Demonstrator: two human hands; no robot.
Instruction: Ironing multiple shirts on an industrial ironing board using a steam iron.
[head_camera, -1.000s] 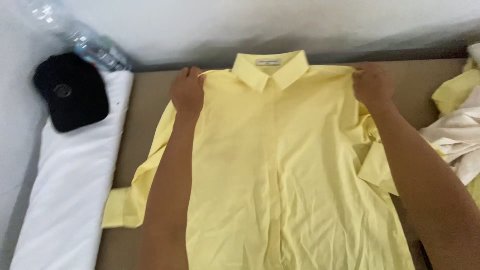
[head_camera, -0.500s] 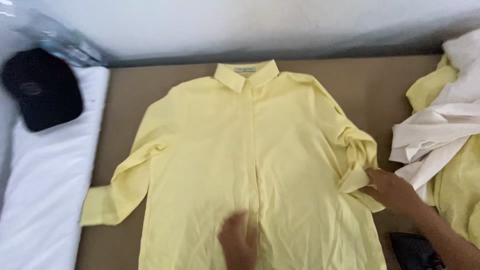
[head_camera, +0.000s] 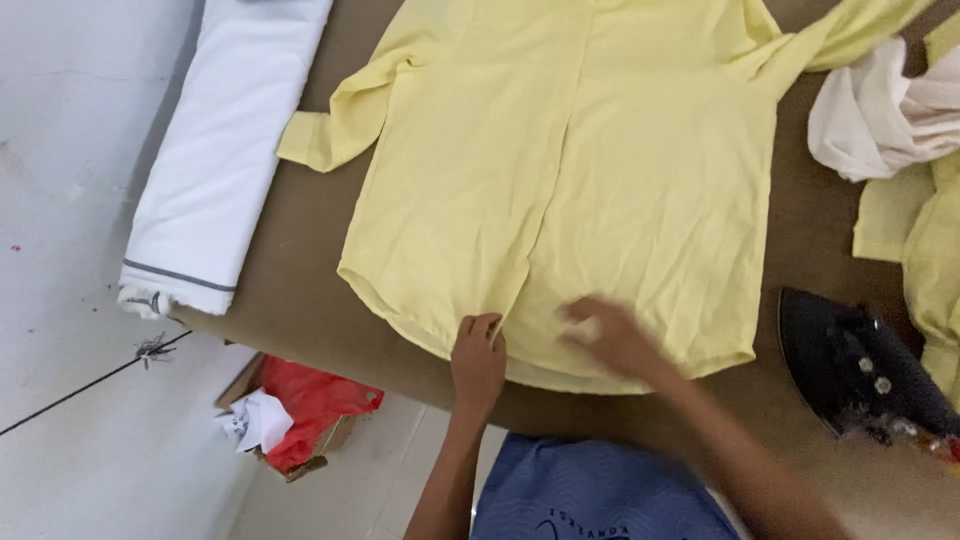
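Lower centre: my left hand pinches the yellow shirt hem; right hand lies open (blurred), pressing it flat on the brown surface.

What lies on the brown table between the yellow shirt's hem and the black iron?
In the head view, only bare brown table top separates the yellow button-front shirt from the black iron.

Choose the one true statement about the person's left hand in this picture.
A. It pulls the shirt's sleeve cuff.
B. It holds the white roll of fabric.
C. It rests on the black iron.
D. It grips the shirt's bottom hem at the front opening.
D: the left hand pinches the yellow shirt at its bottom hem, just where the front opening ends.
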